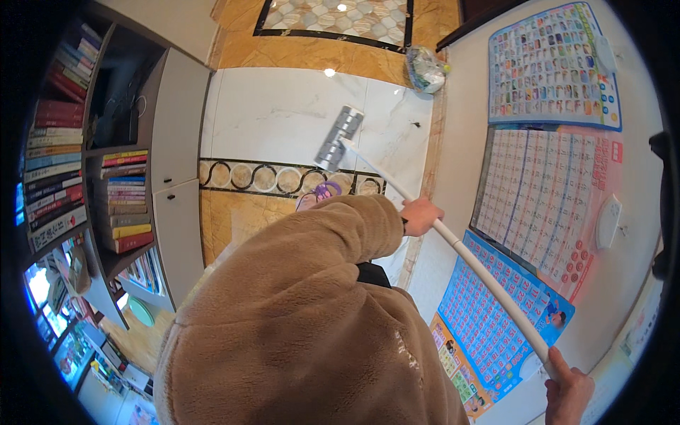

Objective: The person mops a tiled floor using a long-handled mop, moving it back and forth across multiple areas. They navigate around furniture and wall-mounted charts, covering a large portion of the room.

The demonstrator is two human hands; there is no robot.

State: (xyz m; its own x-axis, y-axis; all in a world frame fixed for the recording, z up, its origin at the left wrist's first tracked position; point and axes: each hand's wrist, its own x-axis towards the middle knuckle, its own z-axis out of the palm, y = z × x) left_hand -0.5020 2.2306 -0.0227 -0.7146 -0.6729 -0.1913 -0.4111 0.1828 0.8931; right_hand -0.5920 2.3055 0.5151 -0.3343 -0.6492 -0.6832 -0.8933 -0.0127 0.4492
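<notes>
A flat mop with a long white pole (pixel 489 280) slants from the lower right toward the floor ahead. Its grey, rectangular mop head (pixel 340 138) lies on the white marble tiles. My left hand (pixel 421 216), coming out of a brown fleece sleeve, is wrapped round the pole at its middle. Close to the lower right corner, my right hand (pixel 569 397) grips the pole's upper end, with the thumb along it. Just below the mop head, a foot in a purple sandal (pixel 324 191) shows beside the patterned floor border.
On the left stand bookshelves (pixel 92 149) full of books, with pale cabinet doors (pixel 177 219). Along the right wall hang several printed charts (pixel 552 67). A clear plastic bag (pixel 426 71) sits against the wall base at the far right. A small dark bit (pixel 416 125) lies on the white tiles.
</notes>
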